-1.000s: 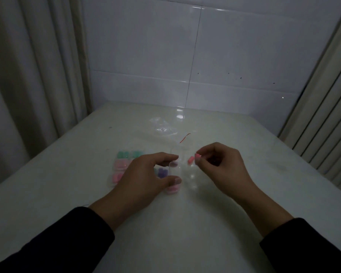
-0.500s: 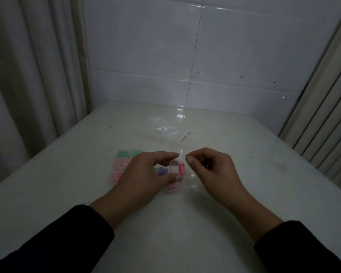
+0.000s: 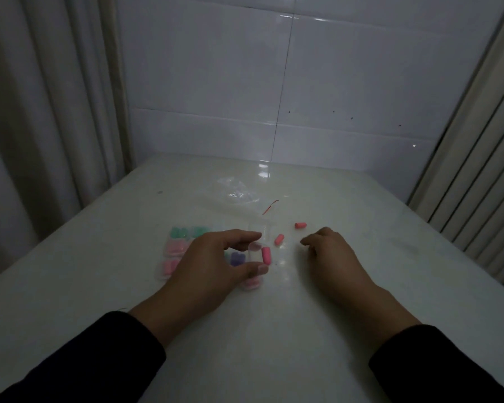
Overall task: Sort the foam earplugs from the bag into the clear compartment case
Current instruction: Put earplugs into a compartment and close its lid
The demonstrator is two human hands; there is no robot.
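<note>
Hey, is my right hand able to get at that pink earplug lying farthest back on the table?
Probably yes. The right hand is empty and its fingers lie just short of the far pink earplug, with only bare table between them. The left hand is off at the compartment case.

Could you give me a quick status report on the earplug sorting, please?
Left hand steadying case. Right hand empty. Two earplugs loose on table.

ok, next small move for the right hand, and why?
Probably pinch the nearest loose pink earplug. The right hand looks empty beside it, a second earplug lies farther back, and the left hand steadies the case, where one pink plug already sits.
</note>
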